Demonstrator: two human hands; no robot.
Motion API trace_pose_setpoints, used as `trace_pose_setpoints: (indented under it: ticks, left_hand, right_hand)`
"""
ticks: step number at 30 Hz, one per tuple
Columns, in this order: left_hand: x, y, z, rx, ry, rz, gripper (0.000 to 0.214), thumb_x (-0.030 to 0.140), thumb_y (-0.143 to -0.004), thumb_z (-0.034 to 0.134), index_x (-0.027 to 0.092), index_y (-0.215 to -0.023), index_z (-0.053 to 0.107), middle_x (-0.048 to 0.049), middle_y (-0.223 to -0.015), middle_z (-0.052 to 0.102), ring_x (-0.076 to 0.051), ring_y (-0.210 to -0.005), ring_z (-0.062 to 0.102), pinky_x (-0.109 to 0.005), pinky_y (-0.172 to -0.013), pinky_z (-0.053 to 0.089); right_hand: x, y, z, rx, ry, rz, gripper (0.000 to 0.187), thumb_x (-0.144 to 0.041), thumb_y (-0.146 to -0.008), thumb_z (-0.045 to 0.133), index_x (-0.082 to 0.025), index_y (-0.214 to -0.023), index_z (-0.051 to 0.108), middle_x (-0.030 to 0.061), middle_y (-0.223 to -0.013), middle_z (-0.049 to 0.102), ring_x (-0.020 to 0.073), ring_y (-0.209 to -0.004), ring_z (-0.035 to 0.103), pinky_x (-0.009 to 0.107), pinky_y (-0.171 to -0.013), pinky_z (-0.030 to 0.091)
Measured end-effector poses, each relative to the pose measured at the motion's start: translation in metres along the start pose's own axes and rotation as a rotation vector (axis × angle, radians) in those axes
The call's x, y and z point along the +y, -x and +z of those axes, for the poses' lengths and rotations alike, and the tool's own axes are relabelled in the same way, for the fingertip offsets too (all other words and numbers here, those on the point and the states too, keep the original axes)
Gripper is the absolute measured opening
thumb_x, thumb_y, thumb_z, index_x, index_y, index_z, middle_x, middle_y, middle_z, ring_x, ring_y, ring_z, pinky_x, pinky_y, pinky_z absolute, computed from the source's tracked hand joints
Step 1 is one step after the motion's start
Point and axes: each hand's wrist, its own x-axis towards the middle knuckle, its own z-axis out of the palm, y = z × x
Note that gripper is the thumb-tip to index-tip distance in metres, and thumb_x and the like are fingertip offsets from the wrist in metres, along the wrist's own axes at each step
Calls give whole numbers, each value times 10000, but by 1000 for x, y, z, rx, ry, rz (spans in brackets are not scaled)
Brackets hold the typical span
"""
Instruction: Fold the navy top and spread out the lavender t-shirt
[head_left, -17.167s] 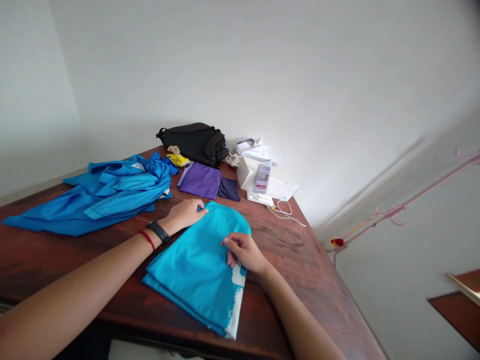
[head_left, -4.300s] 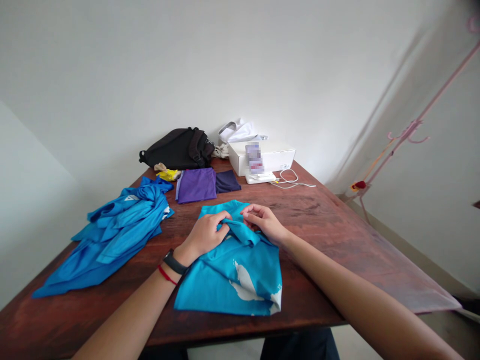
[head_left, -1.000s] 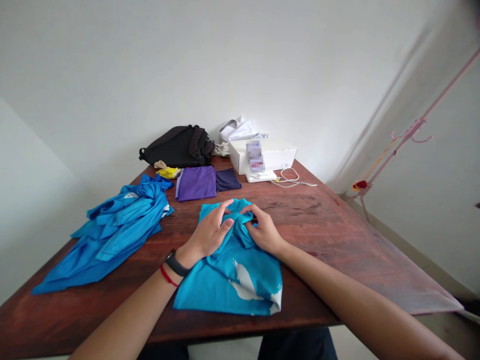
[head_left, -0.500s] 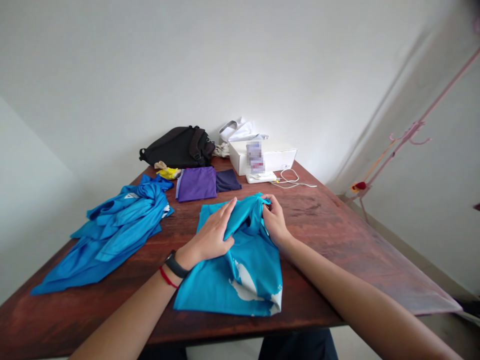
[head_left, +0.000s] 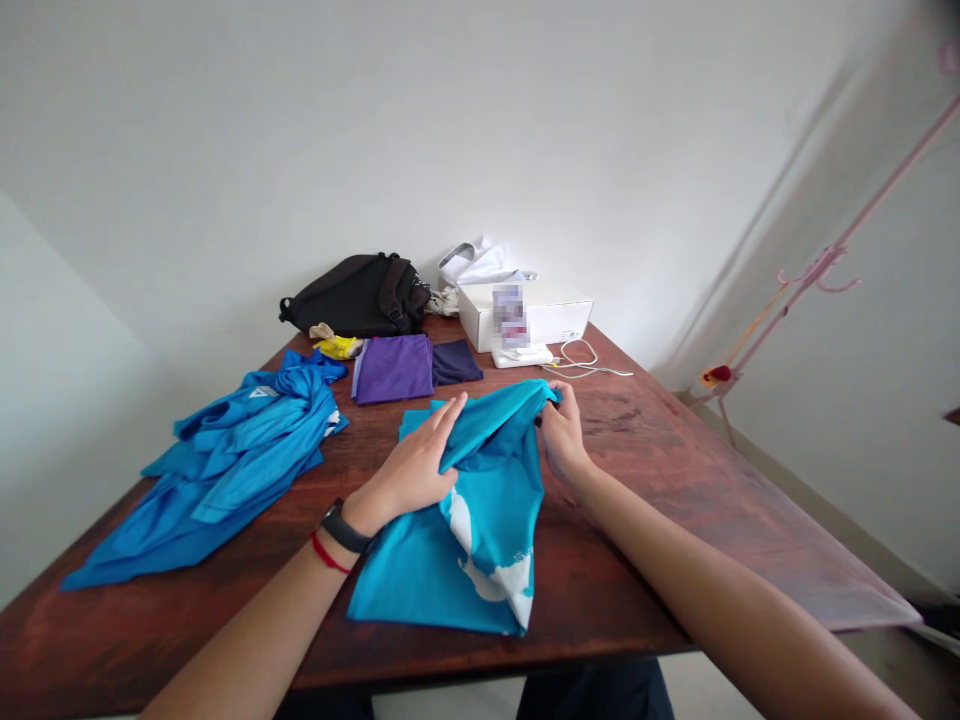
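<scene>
A turquoise shirt [head_left: 420, 575] with white printed patches lies partly folded near the table's front edge. My left hand [head_left: 412, 460] rests flat on its left part, fingers stretched out and pointing away from me. My right hand [head_left: 562, 430] pinches the far right corner of the cloth and holds it raised off the table. Between the hands the fabric stretches in a slanting fold, with the print showing beneath. The tips of my right fingers are partly hidden by the cloth.
A crumpled heap of blue clothing [head_left: 247, 440] lies to the left. Behind are folded purple cloth [head_left: 394, 368], folded dark cloth [head_left: 456, 362], a yellow item [head_left: 337, 346], a black backpack [head_left: 352, 295] and a white box [head_left: 559, 312] with a cable [head_left: 592, 368]. A pink rack [head_left: 825, 260] stands right of the table.
My right hand has moved slightly right with the shirt corner, pulling the cloth taut. The shirt's lower right edge has shifted left. My left hand has slid a little left.
</scene>
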Motion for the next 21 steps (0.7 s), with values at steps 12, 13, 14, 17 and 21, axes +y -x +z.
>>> trace_pose_setpoints:
  ticks: [12,13,14,17,21]
  left_hand:
    - [-23,-9,-11,268,100,-275,273,257,-913,502,186,-1038,734,-89,-1031,762,-272,-973,700,-351,-876,499]
    - [-22,-10,-12,290,162,-275,247,258,-902,509,186,-981,732,-71,-965,758,-254,-916,694,-329,-831,495]
    - [-20,-11,-13,309,262,-280,217,257,-886,520,186,-924,721,-50,-893,743,-233,-855,680,-305,-780,489]
    - [-13,-14,-16,335,775,-335,95,254,-801,595,186,-791,660,7,-728,664,-169,-688,611,-246,-648,465]
    - [-5,-14,-24,306,1417,-382,115,191,-694,663,168,-806,669,5,-733,675,-153,-661,622,-246,-655,501]
  right_hand:
    - [-3,-18,-5,131,-131,80,212,-267,-727,573,-268,-923,492,-81,-726,560,125,-594,551,256,-584,495]
    - [-2,-17,-5,127,-133,84,212,-271,-728,580,-267,-923,496,-81,-722,561,124,-586,550,255,-578,494]
    - [-2,-17,-5,123,-136,88,214,-278,-730,588,-266,-925,500,-81,-722,565,125,-584,554,257,-575,495]
    - [-4,-17,-5,112,-138,91,224,-310,-737,617,-265,-934,519,-74,-745,582,131,-604,571,260,-576,498]
    - [-7,-16,-5,94,-133,70,242,-358,-735,667,-258,-919,546,-54,-799,611,136,-647,575,262,-587,502]
